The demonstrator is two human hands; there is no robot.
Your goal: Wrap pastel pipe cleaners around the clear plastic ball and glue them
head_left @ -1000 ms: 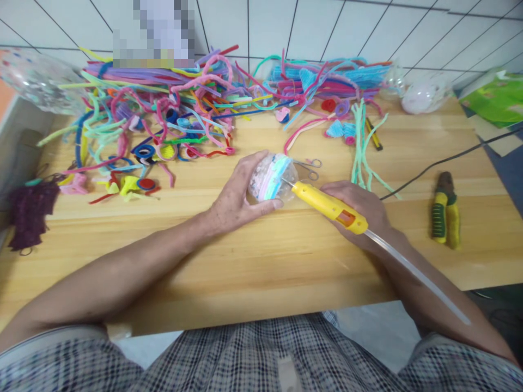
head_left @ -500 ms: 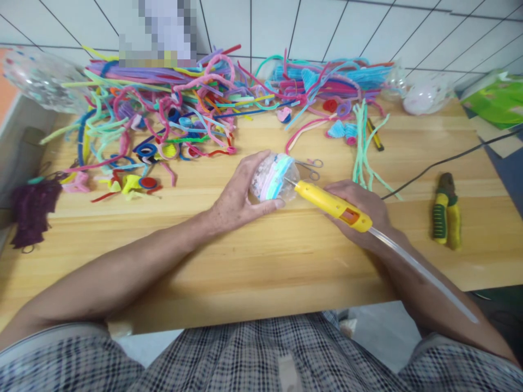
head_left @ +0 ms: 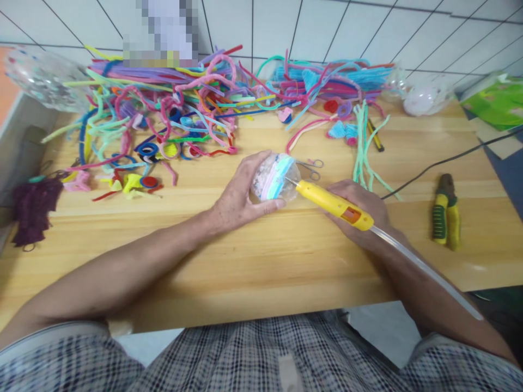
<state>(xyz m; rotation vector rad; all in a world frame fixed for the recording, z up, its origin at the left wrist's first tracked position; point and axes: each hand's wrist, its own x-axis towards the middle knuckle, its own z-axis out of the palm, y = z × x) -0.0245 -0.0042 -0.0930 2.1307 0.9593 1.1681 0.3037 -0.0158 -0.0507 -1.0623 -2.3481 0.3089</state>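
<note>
Here's the clear ball [head_left: 272,175] with its pastel bands [head_left: 281,177], over mid-table, speckles at one end, inside or outside impossible to tell! The left hand [head_left: 237,193] clasps it; the right hand [head_left: 363,198] grips the yellow glue gun [head_left: 327,200], nozzle at the bands, glue stick [head_left: 429,274] fed in behind; scissors [head_left: 306,165] just beyond, pipe cleaners [head_left: 163,79] heaped farther back

I can read no words here. No label, brand, number or sign is legible (from where I stand).
</note>
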